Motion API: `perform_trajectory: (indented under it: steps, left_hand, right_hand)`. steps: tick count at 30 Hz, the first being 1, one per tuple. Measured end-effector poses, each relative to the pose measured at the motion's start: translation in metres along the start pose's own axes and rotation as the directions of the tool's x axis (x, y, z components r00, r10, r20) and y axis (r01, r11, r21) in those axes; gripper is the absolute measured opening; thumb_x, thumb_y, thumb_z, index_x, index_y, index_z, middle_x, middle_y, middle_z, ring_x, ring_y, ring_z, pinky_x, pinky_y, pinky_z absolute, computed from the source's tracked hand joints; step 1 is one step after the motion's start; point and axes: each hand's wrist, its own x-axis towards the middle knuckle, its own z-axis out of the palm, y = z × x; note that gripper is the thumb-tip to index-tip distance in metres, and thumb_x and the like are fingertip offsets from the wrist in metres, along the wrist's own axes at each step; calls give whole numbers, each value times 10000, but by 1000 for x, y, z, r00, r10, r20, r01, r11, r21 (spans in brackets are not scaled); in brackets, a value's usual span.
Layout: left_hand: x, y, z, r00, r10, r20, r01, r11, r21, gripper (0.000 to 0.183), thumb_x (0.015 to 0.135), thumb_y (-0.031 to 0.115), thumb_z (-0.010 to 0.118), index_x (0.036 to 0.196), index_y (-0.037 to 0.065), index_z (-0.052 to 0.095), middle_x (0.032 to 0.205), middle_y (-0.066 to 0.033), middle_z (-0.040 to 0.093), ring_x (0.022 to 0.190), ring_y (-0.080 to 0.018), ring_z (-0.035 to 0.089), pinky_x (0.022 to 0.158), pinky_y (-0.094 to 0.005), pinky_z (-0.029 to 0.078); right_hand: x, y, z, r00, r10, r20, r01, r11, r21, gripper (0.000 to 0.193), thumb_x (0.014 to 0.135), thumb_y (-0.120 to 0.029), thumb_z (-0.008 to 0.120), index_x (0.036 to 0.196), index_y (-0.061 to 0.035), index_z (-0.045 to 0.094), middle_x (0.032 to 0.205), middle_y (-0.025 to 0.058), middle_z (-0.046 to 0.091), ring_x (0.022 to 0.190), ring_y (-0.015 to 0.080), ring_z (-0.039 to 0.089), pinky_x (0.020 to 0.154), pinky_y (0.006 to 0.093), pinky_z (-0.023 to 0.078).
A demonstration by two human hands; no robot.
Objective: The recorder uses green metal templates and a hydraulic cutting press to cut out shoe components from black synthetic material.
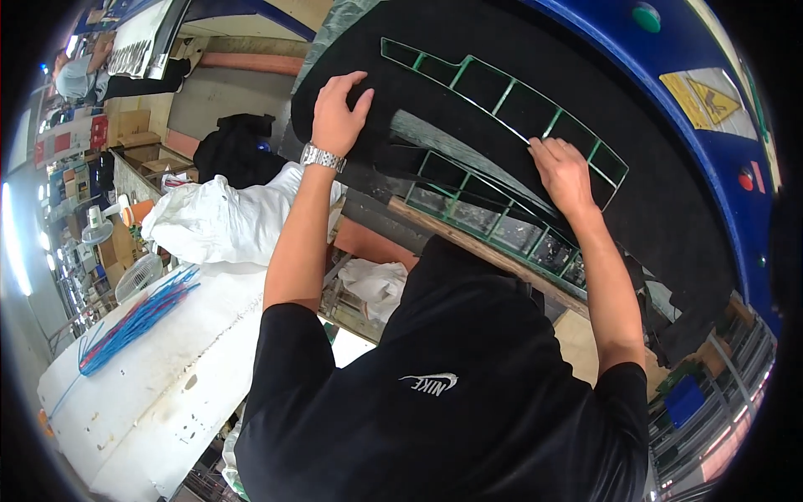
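Observation:
A long metal cutting die [499,99] with green cross bars lies on a sheet of black fabric [669,201]. My right hand [565,171] is closed on the near edge of this die, right of its middle. To the left of the die, my left hand [341,113] is over the black fabric, its thumb apart from bent fingers and nothing in it; whether it touches the cloth I cannot tell. A second, similar die [493,222] sits nearer me, partly covered by loose black cloth. Between the two dies a strip of grey surface [452,138] shows.
A blue machine frame [577,33] curves along the far right, with a green button [647,17], a red button [745,178] and a yellow warning label [711,99]. A wooden strip [468,238] edges the near side. At left are white bags [222,222] and blue ties [138,322].

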Motion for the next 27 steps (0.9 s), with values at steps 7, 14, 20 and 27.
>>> perform_trajectory:
  steps: [7, 14, 20, 27]
  left_hand:
    - [21, -25, 4, 982, -71, 177, 50, 992, 120, 601, 796, 324, 817, 1333, 159, 603, 1244, -62, 621, 1170, -300, 568, 929, -452, 488]
    - [47, -28, 37, 984, -26, 176, -18, 970, 243, 612, 737, 455, 844, 1294, 263, 678, 1283, -3, 578, 1166, -296, 505, 915, -426, 414]
    - [34, -45, 23, 985, 115, 127, -122, 992, 45, 514, 713, 360, 871, 1178, 191, 733, 1192, -7, 627, 1116, -265, 571, 932, -418, 468]
    - [29, -44, 19, 979, 132, 154, -142, 988, 54, 503, 740, 255, 860, 1209, 142, 721, 1230, -30, 626, 1123, -269, 574, 989, -392, 455]
  right_hand:
    - [-61, 3, -48, 949, 283, -141, -303, 941, -152, 623, 747, -231, 855, 1302, -86, 611, 1345, 152, 567, 1269, 336, 521, 1029, 441, 424]
    - [-122, 29, -37, 793, 601, -97, -604, 797, 3, 741, 788, -268, 835, 1431, -82, 518, 1456, 136, 550, 1447, 295, 407, 1191, 500, 253]
    - [-131, 24, -39, 829, 555, -66, -555, 832, 31, 717, 741, -315, 862, 1362, -84, 590, 1385, 158, 608, 1415, 283, 456, 1208, 505, 224]
    - [-140, 21, -52, 852, 522, 46, -524, 850, 56, 726, 718, -239, 850, 1377, -86, 587, 1405, 159, 595, 1418, 279, 458, 1219, 511, 201]
